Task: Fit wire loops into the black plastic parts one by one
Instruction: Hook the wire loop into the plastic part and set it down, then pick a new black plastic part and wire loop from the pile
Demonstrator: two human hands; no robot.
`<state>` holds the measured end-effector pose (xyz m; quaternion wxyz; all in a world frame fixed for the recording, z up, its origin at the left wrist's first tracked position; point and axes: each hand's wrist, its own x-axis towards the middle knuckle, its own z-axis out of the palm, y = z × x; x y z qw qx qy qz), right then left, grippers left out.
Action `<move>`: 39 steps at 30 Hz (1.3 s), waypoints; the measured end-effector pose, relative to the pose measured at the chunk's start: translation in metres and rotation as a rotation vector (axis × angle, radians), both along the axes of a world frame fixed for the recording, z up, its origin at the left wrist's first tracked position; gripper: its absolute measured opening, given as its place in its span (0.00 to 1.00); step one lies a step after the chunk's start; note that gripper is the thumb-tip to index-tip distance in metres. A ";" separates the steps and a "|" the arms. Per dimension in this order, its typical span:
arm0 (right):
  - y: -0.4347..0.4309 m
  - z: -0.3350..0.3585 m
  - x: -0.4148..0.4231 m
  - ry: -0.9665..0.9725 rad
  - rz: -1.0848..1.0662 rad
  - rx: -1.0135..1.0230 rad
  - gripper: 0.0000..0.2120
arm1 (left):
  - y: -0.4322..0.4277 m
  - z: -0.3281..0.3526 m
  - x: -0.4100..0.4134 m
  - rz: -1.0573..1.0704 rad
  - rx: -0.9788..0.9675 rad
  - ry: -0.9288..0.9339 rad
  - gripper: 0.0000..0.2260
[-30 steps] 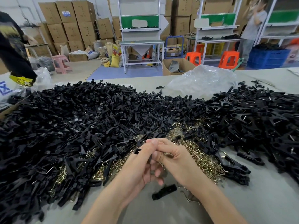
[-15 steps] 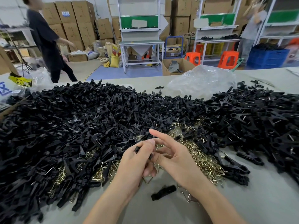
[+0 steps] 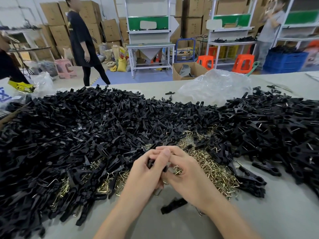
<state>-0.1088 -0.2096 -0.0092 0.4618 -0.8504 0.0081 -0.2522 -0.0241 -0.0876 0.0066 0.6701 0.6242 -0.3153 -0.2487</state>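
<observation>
Fingers (image 3: 163, 155) of both hands clench together at lower centre, before the heap of black parts (image 3: 86, 131) and the pile of loops (image 3: 212, 168): left hand (image 3: 146, 173) pinching one black plastic part (image 3: 150, 163), right hand (image 3: 188, 175) seemingly gripping a wire loop (image 3: 177, 169). Holding the part steady and pushing squarely should seat it. Half a second earlier the right fingers stretched straight; now they curl in

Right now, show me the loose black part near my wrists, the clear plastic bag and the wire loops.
loose black part (image 3: 173, 205): head view, middle of its body.
clear plastic bag (image 3: 215, 87): head view, crumpled middle.
wire loops (image 3: 213, 171): head view, exposed heap's middle.
</observation>
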 end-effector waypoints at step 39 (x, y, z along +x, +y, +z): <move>-0.029 -0.005 -0.002 0.203 -0.362 -0.318 0.13 | -0.001 -0.033 0.040 0.472 0.801 -1.099 0.19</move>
